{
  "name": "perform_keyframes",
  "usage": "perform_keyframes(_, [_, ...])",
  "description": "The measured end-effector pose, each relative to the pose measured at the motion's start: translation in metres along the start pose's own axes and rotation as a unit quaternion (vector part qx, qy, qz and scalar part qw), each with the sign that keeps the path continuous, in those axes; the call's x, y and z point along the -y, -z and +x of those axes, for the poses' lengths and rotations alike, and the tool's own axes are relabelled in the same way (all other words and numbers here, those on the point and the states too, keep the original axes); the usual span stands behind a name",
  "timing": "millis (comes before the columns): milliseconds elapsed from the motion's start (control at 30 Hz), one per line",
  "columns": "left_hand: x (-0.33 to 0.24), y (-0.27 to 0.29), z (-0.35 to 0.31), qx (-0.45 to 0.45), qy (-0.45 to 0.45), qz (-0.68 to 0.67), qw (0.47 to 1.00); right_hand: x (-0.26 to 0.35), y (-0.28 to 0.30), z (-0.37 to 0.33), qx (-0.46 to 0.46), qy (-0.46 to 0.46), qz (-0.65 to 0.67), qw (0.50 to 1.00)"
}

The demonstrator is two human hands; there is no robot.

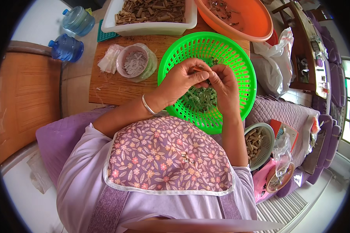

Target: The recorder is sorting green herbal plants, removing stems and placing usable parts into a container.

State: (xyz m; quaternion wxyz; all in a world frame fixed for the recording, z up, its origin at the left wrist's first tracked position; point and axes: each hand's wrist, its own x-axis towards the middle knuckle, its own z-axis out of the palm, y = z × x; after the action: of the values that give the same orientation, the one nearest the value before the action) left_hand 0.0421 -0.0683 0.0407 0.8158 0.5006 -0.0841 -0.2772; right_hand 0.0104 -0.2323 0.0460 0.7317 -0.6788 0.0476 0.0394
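left hand [182,80] and right hand [227,87] are held together, fingertips about touching, above the slotted green plastic basket [251,87]. a small orange-brown piece [197,69] is pinched in the left; right thumb and fingers are closed to a narrow pinch, contents hidden, can't tell. leafy green sprigs [201,100] are piled in the basket, mid to near side. basket is set at the worktop [105,87] near right corner, rim lapped past the near edge. step in hand, judged: fine two-handed finger work on sprigs or a small bit. next move calls for, judged: light fingertip control, hands kept inside the basket rim so scraps are caught. round tub [121,70] is parked by the worktop's left edge, filled with pale grey pieces [135,63].
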Motion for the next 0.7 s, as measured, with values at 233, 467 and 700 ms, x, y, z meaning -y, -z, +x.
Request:
perform_keyframes(233, [-0.003, 0.0, 0.0, -0.082, 0.01, -0.028, 0.996, 0.004, -0.003, -0.014, 0.027, 0.046, 0.011, 0.999])
perform_keyframes(467, [0.009, -0.001, 0.002, -0.062, 0.001, -0.003, 0.998, 0.0, -0.004, -0.012, -0.056, 0.099, 0.147, 0.983])
perform_keyframes(700, [0.003, -0.013, -0.003, 0.001, -0.111, 0.064, 0.992, -0.003, -0.001, -0.014, -0.106, 0.143, 0.148, 0.973])
